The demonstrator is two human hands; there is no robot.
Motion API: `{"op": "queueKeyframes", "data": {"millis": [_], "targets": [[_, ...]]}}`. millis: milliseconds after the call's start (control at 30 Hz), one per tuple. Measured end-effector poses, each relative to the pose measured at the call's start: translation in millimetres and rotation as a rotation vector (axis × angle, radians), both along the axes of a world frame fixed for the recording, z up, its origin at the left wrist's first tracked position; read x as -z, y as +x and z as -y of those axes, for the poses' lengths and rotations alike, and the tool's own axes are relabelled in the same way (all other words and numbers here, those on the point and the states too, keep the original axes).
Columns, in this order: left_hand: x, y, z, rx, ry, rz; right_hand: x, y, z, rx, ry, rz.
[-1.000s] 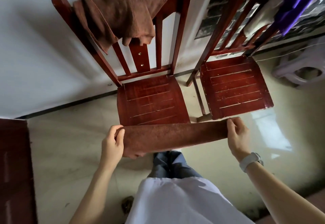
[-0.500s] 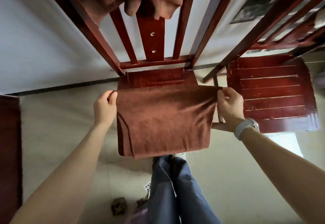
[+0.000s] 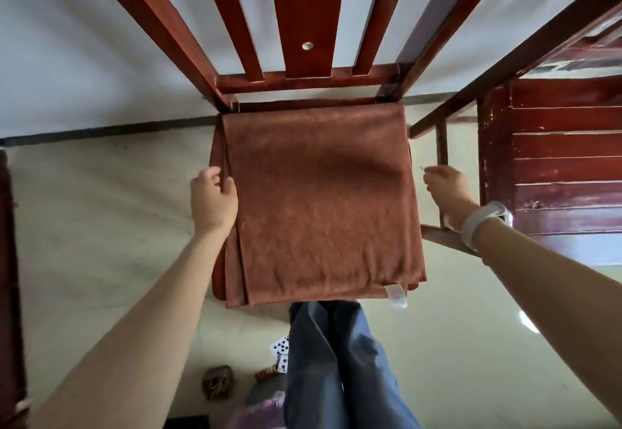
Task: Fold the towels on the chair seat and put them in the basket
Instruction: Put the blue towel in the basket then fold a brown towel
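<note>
Towel (image 3: 319,199) lowered onto chair seat (image 3: 217,280) — right hand (image 3: 446,189) released, left hand (image 3: 212,199) now at edge.

Almost nothing here can be read. A small white fabric care tag (image 3: 396,296) is sewn to the lower right corner of the folded rust-brown terry towel (image 3: 323,199), at the centre of the frame; any print on it is too blurred to make out. Near the bottom centre, on the pale floor, lie white playing cards (image 3: 281,348) showing black club pips; their number cannot be counted with confidence.
</note>
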State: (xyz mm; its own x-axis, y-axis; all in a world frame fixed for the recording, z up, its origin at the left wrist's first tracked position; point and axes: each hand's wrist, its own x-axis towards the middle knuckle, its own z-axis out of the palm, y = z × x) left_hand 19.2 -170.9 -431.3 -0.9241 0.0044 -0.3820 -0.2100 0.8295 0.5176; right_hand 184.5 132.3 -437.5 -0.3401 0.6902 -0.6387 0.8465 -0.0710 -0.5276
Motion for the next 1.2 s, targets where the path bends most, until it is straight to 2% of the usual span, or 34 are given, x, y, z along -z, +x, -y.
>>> {"op": "queueKeyframes", "data": {"millis": [133, 267, 333, 400, 533, 600, 700, 767, 833, 1000, 1100, 1200], "targets": [[19, 85, 34, -0.111, -0.085, 0.211, 18, 61, 37, -0.005, -0.166, 0.153], [28, 131, 49, -0.189, -0.156, 0.241, 33, 97, 59, -0.017, -0.177, 0.296], [28, 138, 48, -0.215, -0.143, 0.279, 34, 107, 65, -0.038, -0.108, 0.341], [30, 141, 45, -0.15, -0.147, 0.336, 31, 113, 70, -0.099, -0.01, 0.364], [26, 141, 44, -0.065, -0.154, 0.366, 21, 118, 80, -0.069, 0.061, 0.311], [17, 140, 47, -0.082, -0.056, 0.292, 14, 118, 85, -0.026, 0.081, 0.24], [3, 140, 66, -0.047, 0.087, 0.133, -2, 122, 94, 0.063, 0.112, 0.029], [0, 140, 82, -0.14, 0.166, 0.149, -8, 131, 102, 0.09, 0.129, -0.074], [3, 145, 94, -0.287, 0.226, 0.225, -5, 143, 112, 0.106, 0.075, -0.067], [25, 159, 97, -0.572, 0.25, 0.391, 27, 166, 128, 0.218, -0.168, 0.113], [33, 161, 96, -0.623, 0.219, 0.379, 36, 167, 129, 0.303, -0.249, 0.127], [36, 160, 100, -0.661, 0.256, 0.406, 37, 162, 126, 0.255, -0.238, 0.102]]}}
